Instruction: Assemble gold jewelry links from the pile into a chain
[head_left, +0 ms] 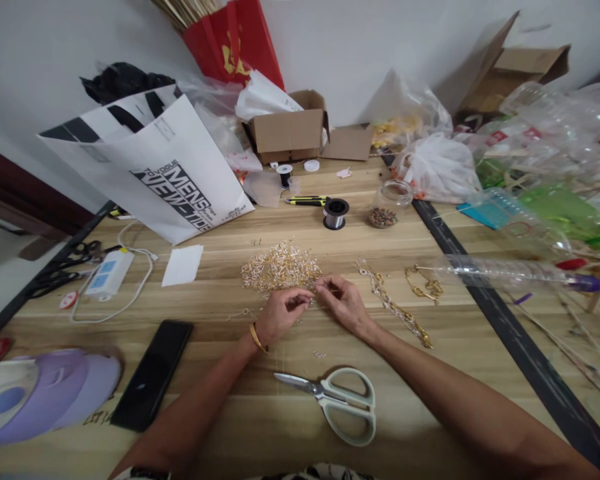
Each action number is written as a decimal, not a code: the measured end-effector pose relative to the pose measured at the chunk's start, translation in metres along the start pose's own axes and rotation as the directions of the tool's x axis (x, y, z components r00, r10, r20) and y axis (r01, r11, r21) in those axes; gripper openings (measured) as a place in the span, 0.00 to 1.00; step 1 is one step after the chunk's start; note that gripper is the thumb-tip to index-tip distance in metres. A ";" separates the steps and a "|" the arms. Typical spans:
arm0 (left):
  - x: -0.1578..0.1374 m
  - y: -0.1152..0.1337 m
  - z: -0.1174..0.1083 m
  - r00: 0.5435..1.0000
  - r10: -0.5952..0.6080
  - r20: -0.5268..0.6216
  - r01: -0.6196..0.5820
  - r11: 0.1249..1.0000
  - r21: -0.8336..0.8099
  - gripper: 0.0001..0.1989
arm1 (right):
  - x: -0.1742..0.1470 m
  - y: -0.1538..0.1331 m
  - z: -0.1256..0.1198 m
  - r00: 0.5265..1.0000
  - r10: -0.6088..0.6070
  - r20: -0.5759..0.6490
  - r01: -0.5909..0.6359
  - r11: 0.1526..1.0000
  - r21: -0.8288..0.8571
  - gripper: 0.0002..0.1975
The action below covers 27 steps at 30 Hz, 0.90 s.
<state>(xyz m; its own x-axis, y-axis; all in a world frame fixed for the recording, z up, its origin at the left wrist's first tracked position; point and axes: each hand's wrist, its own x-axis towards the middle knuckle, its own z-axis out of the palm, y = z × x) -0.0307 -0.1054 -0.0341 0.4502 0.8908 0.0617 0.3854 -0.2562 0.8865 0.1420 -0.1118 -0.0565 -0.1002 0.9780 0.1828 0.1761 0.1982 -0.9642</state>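
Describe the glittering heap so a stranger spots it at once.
Find the big white shopping bag at the back left of the wooden table. Come right and nearer from it: just beyond the left hand lies the heap. It is a broad, gold-and-silvery mound, unlike the narrow gold strand stretched out right of the right hand.

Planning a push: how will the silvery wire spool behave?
The spool will probably slide rather than roll, as it stands upright. Its squat shape suggests little tipping; on its side, its roundness could let it roll.

red bag (260, 41) behind cardboard box (291, 133)
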 end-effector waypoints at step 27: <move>0.003 -0.006 -0.008 0.953 0.275 0.127 -0.297 0.764 0.572 0.06 | 0.000 0.000 0.000 1.000 0.020 -0.010 -0.020 1.000 0.013 0.09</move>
<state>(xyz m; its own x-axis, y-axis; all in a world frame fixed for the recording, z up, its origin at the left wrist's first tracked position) -0.0380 -0.0977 -0.0359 0.6375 0.7308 0.2440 0.6220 -0.6750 0.3968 0.1418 -0.1119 -0.0565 -0.0864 0.9824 0.1655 0.1657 0.1780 -0.9700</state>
